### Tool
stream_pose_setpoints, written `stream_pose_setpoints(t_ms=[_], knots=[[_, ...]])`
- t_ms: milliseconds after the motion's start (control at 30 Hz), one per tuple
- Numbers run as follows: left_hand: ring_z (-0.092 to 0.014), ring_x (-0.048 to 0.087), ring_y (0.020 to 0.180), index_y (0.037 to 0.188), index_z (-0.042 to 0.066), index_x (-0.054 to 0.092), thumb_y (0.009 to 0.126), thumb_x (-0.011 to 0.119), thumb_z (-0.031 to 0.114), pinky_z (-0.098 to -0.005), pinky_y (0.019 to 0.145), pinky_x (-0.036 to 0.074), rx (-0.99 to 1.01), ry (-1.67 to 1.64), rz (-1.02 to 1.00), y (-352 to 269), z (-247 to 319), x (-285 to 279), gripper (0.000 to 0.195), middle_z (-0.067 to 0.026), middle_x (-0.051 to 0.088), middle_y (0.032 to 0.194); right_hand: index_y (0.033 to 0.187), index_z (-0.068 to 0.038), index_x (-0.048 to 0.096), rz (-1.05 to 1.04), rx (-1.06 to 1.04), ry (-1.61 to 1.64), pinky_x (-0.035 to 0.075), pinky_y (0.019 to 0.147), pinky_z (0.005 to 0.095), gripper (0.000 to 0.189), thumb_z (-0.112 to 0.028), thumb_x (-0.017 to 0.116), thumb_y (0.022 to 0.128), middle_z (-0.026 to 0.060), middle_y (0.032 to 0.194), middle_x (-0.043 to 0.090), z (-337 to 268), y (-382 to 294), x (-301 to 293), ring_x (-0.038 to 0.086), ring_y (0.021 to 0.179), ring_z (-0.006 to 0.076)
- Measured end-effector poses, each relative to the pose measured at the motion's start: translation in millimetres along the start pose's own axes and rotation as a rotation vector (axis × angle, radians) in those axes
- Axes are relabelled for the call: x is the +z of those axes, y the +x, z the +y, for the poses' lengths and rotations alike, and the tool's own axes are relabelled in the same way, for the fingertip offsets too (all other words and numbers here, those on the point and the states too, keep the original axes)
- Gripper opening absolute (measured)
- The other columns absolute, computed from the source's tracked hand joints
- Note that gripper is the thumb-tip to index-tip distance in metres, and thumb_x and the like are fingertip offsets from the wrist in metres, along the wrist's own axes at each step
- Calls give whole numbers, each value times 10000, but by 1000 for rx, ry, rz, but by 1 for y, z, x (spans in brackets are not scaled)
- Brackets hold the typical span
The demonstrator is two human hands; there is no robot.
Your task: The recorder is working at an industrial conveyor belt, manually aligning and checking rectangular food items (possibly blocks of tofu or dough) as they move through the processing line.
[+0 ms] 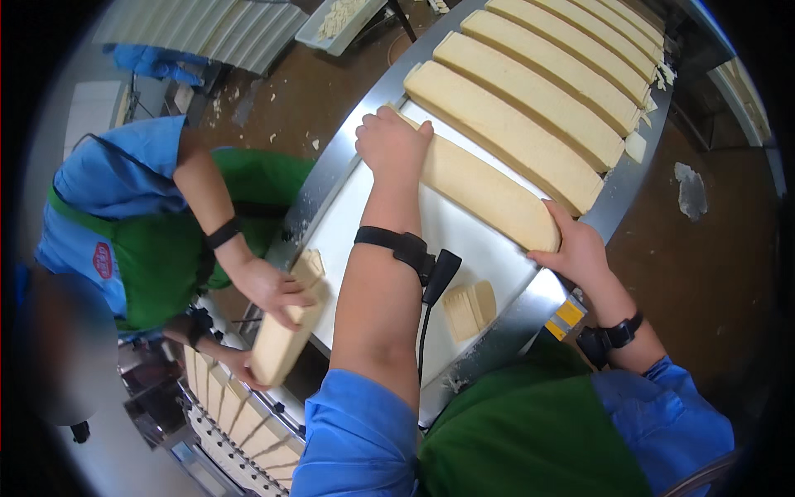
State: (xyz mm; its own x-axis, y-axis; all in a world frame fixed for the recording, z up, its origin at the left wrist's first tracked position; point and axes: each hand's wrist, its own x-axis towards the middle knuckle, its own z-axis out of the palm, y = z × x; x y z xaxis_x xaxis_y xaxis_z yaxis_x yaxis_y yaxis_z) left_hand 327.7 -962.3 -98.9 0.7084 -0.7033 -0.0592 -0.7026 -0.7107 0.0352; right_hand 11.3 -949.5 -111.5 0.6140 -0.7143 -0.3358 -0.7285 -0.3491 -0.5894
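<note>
A long pale dough block (487, 192) lies slantwise on the white conveyor belt (348, 214), held between my two hands. My left hand (394, 140) grips its far left end, with the thumb on top. At the near right end, my right hand (568, 239) is closed around the corner, fingers behind and thumb in front. Just beyond it, a row of similar dough blocks (503, 136) lies side by side along the belt. Nearer to me, a small stack of dough slices (469, 309) rests on the belt, below my left forearm.
At left, a co-worker in a green apron (155, 261) holds another dough block (286, 335) by the belt's edge. Below, a curved conveyor (242, 422) carries more blocks. A metal rim (627, 199) borders the belt. A bin of dough scraps (338, 25) stands beyond.
</note>
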Motion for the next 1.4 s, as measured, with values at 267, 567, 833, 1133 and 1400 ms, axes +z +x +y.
stream_pose_setpoints(t_ms=[267,567,833,1133,1400], knots=[[-425,602,1079,1130,-33,603,694,809,513,-461,911,501,-413,-83,155,-131,-150,-5,728,-271,638,1074,1393,-168,508,-258,-349,-94,538,731,440,825,-406,812,664,185,932,699,-39,7,22,680,860,374],[-444,608,1042,1419,147,443,568,925,329,-479,919,516,-166,-291,-205,-258,-229,-32,995,-291,553,1199,1399,-155,426,-329,-473,-390,533,715,459,851,-395,800,674,169,873,694,-83,21,49,683,825,367],[-430,588,1036,1266,206,602,578,875,185,-475,906,518,-196,-378,271,-321,-266,-15,740,-244,520,1168,1215,-103,571,-3,-744,-154,537,801,450,627,-259,777,644,210,984,685,-108,-13,73,665,934,393],[-443,548,1098,1219,159,614,611,829,142,-483,918,493,-436,-361,643,-602,-382,-95,645,-236,539,1183,1277,-71,539,-48,-1112,-304,526,809,466,710,-177,782,619,199,1028,671,-259,-226,122,651,929,405],[-433,556,1111,1211,151,627,546,888,146,-462,920,510,-756,-315,496,-879,-483,-92,715,-237,509,1249,1274,-83,480,-631,-1298,-351,554,717,466,780,-276,843,611,203,912,666,-346,-424,251,672,808,398]])
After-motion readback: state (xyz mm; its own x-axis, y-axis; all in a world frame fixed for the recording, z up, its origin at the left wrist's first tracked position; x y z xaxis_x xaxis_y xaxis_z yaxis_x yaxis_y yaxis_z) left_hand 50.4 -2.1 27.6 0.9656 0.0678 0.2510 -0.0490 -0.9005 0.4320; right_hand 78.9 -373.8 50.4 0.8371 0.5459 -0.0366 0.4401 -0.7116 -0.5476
